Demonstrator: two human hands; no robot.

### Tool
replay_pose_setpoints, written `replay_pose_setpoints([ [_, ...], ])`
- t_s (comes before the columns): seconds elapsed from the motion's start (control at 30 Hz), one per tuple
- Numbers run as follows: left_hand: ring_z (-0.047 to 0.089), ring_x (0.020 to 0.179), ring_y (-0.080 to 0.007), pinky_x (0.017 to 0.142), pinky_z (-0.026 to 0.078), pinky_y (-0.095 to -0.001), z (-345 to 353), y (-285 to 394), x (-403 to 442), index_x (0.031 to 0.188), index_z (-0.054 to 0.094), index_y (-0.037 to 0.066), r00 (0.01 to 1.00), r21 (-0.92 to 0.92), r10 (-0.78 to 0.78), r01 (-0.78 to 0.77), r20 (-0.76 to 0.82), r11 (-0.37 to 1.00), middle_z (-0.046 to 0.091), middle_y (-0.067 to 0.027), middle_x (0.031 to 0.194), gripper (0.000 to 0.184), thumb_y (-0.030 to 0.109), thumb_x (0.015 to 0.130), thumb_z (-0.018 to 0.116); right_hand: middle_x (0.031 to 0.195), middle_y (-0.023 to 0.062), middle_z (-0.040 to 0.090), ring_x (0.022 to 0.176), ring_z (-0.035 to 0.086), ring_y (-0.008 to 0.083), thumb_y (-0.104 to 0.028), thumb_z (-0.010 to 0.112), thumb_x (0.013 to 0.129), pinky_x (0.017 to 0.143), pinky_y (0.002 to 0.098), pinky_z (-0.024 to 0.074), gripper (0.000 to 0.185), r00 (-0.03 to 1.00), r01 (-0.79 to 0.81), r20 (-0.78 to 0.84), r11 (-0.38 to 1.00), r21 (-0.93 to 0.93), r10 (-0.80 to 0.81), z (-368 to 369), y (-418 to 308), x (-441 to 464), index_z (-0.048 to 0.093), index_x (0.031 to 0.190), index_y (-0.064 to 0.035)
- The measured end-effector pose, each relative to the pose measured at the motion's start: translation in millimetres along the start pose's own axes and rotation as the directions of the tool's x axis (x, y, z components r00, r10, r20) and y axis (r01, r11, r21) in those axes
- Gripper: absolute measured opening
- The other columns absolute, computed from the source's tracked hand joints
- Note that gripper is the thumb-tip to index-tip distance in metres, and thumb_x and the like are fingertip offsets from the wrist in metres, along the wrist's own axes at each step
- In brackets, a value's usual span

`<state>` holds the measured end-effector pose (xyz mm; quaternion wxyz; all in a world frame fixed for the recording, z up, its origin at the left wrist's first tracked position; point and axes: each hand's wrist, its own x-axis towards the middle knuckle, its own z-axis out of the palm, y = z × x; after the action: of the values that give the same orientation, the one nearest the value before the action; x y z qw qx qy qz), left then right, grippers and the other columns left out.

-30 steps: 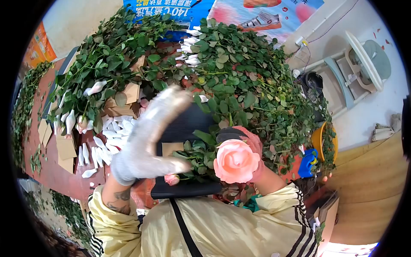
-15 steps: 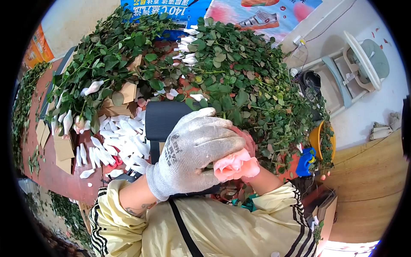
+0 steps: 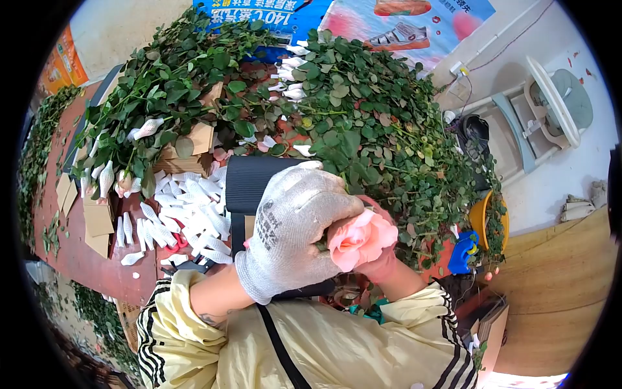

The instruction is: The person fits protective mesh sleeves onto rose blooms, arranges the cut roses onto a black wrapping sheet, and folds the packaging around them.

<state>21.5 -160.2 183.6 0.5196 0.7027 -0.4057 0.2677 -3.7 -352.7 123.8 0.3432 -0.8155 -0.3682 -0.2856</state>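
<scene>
A pale pink rose (image 3: 361, 240) with open petals faces up at chest height between my hands. My left hand (image 3: 295, 227), in a whitish knitted glove with dark print on it, is bent round the near left side of the bloom, its fingers curled against the petals. Behind and under the bloom is my right hand (image 3: 379, 264), with a pinkish covering; it holds the rose from below, and most of its fingers are hidden. The stem is out of sight. A black ribbed block (image 3: 249, 185) stands just beyond my left hand.
White foam net sleeves (image 3: 194, 207) are heaped on the red table (image 3: 71, 249). Leafy rose stems (image 3: 389, 142) are piled at the back and right, more (image 3: 162, 91) at the left. Cardboard pieces (image 3: 97, 220), a yellow bucket (image 3: 478, 217) and a blue object (image 3: 462, 251) stand around.
The fingers of my left hand have curled in from a flatter spread over the rose. More of the bloom shows now, slightly lower and to the right. The view has shifted a little.
</scene>
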Motion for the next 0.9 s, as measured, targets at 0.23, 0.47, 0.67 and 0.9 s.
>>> replay_pose_setpoints([
  [0.23, 0.059, 0.097, -0.0335, 0.090, 0.045, -0.0406, -4.1, 4.7, 3.2, 0.112, 0.059, 0.003, 0.980, -0.219, -0.155, 0.179, 0.121, 0.959, 0.062, -0.0142, 0.103, 0.061, 0.031, 0.063, 0.082, 0.098, 0.0126, 0.066, 0.081, 0.067, 0.0272, -0.024, 0.078, 0.070, 0.069, 0.0364, 0.0538, 0.052, 0.858, -0.458, 0.107, 0.654, 0.602, 0.503, 0.5, -14.8, -7.2, 0.055, 0.108, 0.0004],
  [0.47, 0.060, 0.099, -0.0341, 0.087, 0.046, -0.0408, -0.3, -2.5, -2.8, 0.116, 0.058, 0.001, 0.974, -0.398, -0.100, 0.176, 0.204, 0.900, 0.062, -0.0165, 0.108, 0.059, 0.028, 0.067, 0.078, 0.093, 0.0042, 0.066, 0.083, 0.064, 0.0248, -0.016, 0.067, 0.068, 0.072, 0.0344, 0.0503, 0.028, 0.897, -0.429, 0.217, 0.638, 0.640, 0.385, -3.7, -14.2, 5.0, 0.063, 0.095, -0.0092],
  [0.67, 0.063, 0.089, -0.0318, 0.080, 0.047, -0.0396, 4.4, 5.7, 1.5, 0.102, 0.065, 0.005, 0.991, -0.175, -0.070, 0.090, 0.113, 0.980, 0.067, -0.0104, 0.096, 0.051, 0.032, 0.063, 0.081, 0.087, 0.0049, 0.063, 0.078, 0.061, 0.0197, -0.013, 0.062, 0.073, 0.072, 0.0315, 0.0522, 0.019, 0.764, -0.644, 0.332, 0.618, 0.450, 0.554, 10.5, -18.0, -5.0, 0.060, 0.090, -0.0068],
  [0.9, 0.063, 0.091, -0.0314, 0.081, 0.047, -0.0394, 2.4, 4.3, -0.7, 0.104, 0.064, 0.004, 0.986, -0.173, -0.076, 0.101, 0.147, 0.980, 0.066, -0.0121, 0.100, 0.053, 0.031, 0.061, 0.081, 0.092, 0.0099, 0.062, 0.079, 0.061, 0.0219, -0.016, 0.071, 0.069, 0.072, 0.0342, 0.0527, 0.029, 0.798, -0.584, 0.225, 0.622, 0.522, 0.559, 14.2, -5.8, -18.8, 0.058, 0.093, -0.0042],
])
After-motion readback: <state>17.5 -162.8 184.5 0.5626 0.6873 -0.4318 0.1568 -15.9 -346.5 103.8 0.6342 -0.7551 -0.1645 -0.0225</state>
